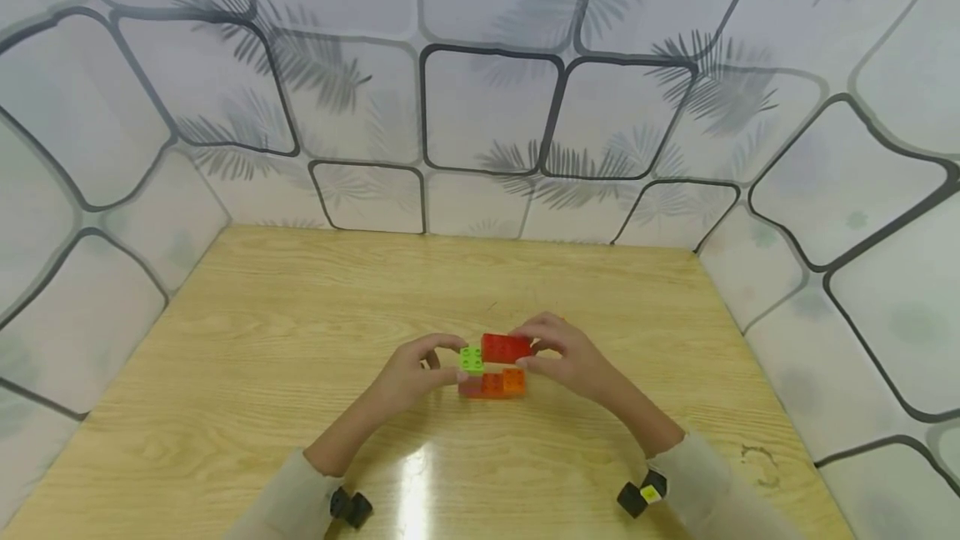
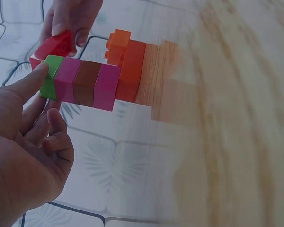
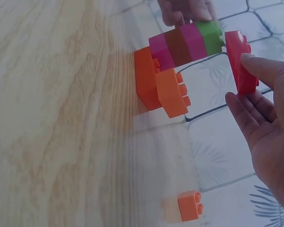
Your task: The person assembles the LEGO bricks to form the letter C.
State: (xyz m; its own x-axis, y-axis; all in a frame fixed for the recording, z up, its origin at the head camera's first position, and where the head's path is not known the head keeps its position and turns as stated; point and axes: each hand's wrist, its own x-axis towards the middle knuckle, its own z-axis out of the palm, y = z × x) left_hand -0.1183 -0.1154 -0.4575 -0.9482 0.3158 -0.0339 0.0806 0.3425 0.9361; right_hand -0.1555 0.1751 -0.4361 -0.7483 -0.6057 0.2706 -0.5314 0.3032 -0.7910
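In the head view, the right hand [image 1: 577, 361] is pinching the red brick [image 1: 501, 347] by one end, its fingers parted only by the brick's width, and the brick's long axis is running from those fingers leftward, toward the left fingers. The left hand [image 1: 405, 373] is pinching the green brick [image 1: 471, 358], thumb on the near side and index on the far side, while the orange brick [image 1: 513, 379] is sitting just short of the right thumb and the tabletop [image 1: 300, 298] is spreading beneath both hands. In the left wrist view, the pink and brown bricks [image 2: 84, 81] are stretching away from the left fingers to the red-orange base brick [image 2: 132, 71], and the red brick is tilting just beyond the green one. In the right wrist view, the red brick's free end is reaching past the right thumb to the green studs, its long axis lying across the column; whether they are touching, one cannot tell. A small orange block [image 3: 189, 205] is resting well apart from the right fingers.
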